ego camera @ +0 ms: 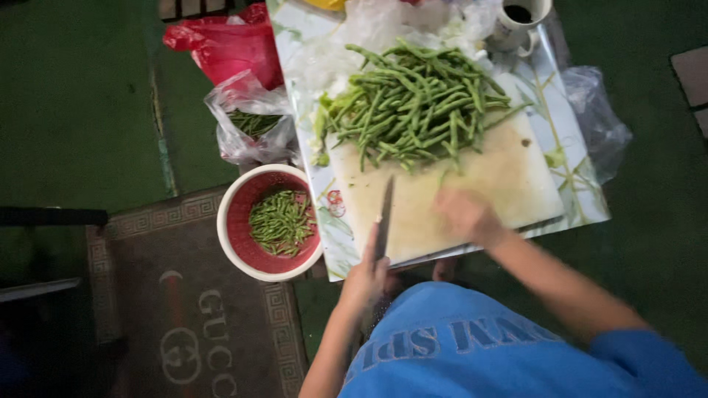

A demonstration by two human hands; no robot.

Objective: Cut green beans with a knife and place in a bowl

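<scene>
The left hand (366, 276) is closing around the handle of a knife (383, 218), whose blade is pointing away from the person across the near left part of a white cutting board (509, 180). The right hand (464, 214) is resting on the board just right of the blade, blurred, so its grip cannot be told. A pile of green beans (413, 103) is lying at the board's far end, beyond both hands. Beside the table (582, 177), a red-and-white bowl (230, 221) is holding cut bean pieces (280, 221).
</scene>
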